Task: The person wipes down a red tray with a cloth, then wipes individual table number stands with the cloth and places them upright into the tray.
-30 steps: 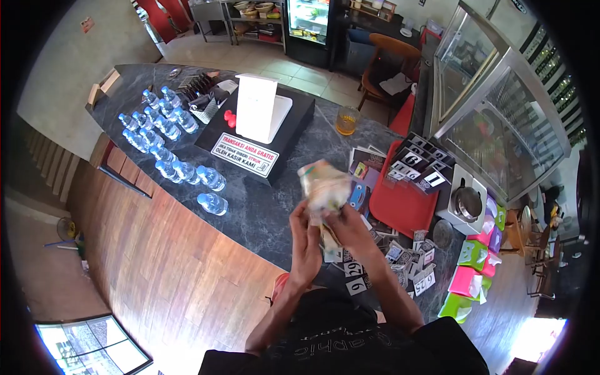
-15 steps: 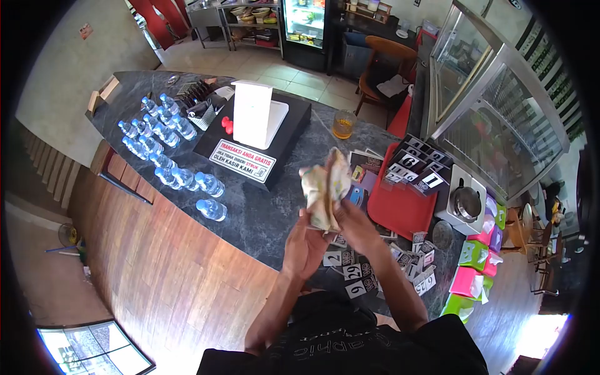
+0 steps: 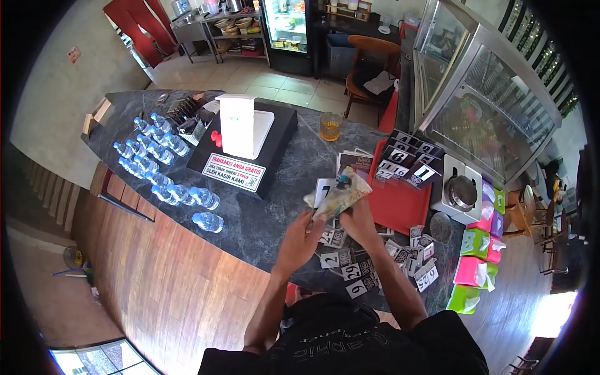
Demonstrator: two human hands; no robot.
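Observation:
Over the dark counter (image 3: 281,219), both of my hands are closed around a crumpled, patterned cloth and a small table number sign. My left hand (image 3: 299,242) grips the lower left end, where the white face of the number sign (image 3: 322,189) marked 7 shows beside the cloth. The pale cloth (image 3: 347,195) is pinched by my right hand (image 3: 357,226), and it covers part of the sign. Below my hands lie several loose number signs (image 3: 352,271) in a scattered pile. More number signs (image 3: 409,164) stand upright on the red tray (image 3: 397,209) to the right.
Several water bottles (image 3: 207,222) stand on the left. A black stand (image 3: 275,156) carries a white panel (image 3: 238,128). Behind my hands is a glass of amber drink (image 3: 330,128). Tissue packs (image 3: 470,270) line the right edge, near a glass display case (image 3: 494,112).
The cloth has opened from an upright fold and leans right, and the face of sign 7 has come into view. My hands stay close together. The camera view has shifted slightly.

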